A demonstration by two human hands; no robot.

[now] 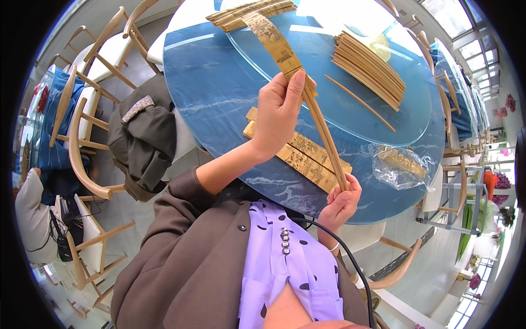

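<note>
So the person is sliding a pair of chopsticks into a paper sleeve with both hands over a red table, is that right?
Not quite: the table is blue, not red, as the head view shows. The rest holds: the left hand grips the paper sleeve and the right hand holds the chopsticks at their lower end.

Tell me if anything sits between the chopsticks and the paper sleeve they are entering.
Nothing visible does. The chopsticks run straight from the right hand into the paper sleeve, whose open end the left hand pinches; the joint is partly hidden by the thumb.
</note>
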